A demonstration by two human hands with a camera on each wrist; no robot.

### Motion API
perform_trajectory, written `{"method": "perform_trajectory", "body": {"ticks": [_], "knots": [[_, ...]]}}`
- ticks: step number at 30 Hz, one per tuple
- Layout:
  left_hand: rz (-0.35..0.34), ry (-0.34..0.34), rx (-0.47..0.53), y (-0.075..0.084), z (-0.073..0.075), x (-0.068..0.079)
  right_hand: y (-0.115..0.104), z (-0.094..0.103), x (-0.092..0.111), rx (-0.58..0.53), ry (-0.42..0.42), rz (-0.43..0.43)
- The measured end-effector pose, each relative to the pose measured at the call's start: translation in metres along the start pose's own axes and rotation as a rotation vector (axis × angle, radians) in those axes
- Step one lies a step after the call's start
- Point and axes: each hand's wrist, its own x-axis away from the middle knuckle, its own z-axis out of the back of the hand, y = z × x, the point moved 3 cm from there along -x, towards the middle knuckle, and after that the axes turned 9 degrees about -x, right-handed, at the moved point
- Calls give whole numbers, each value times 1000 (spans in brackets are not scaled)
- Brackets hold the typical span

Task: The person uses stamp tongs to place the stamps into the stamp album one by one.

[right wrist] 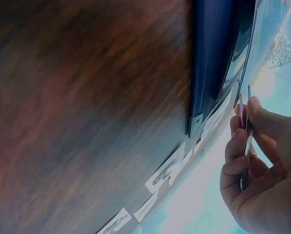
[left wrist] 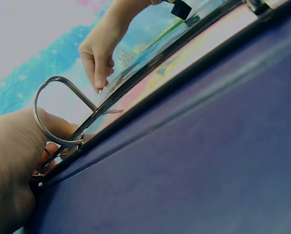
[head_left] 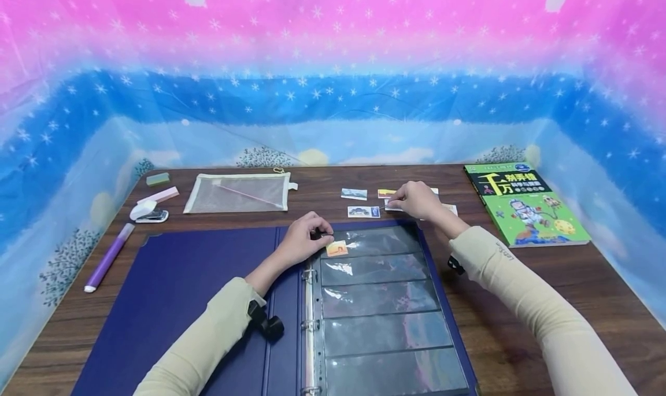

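A dark blue ring binder (head_left: 208, 303) lies spread out, with a black stock page (head_left: 382, 298) of clear pocket strips on its right side. An orange stamp (head_left: 337, 248) sits at the left end of the top strip. Beside that stamp, my left hand (head_left: 302, 240) pinches the page's upper inner edge with thumb and finger, near a metal ring (left wrist: 62, 109). My right hand (head_left: 418, 199) holds metal tweezers (right wrist: 247, 141), tips pointing left, over the loose stamps beyond the binder. One blue-and-white stamp (head_left: 363, 212) lies by the tips; the hand partly hides others.
A landscape stamp (head_left: 354, 194) lies behind. At right is a green book (head_left: 536, 211). Along the back left are a mesh zip pouch (head_left: 239, 193), a white stapler-like item (head_left: 150, 212), a pink bar (head_left: 158, 195), an eraser-like block (head_left: 158, 179) and a purple marker (head_left: 109, 257).
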Motion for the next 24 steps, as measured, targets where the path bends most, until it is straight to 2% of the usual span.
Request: {"method": "perform_trajectory", "body": {"ticks": [9, 16, 24], "knots": [[2, 0, -4, -1, 0, 0, 0, -2, -4, -45, 1, -20], [5, -10, 1, -1, -1, 0, -9, 11, 4, -142, 23, -55], [-6, 0, 12, -2, 0, 1, -19, 10, 19, -240, -14, 8]]}}
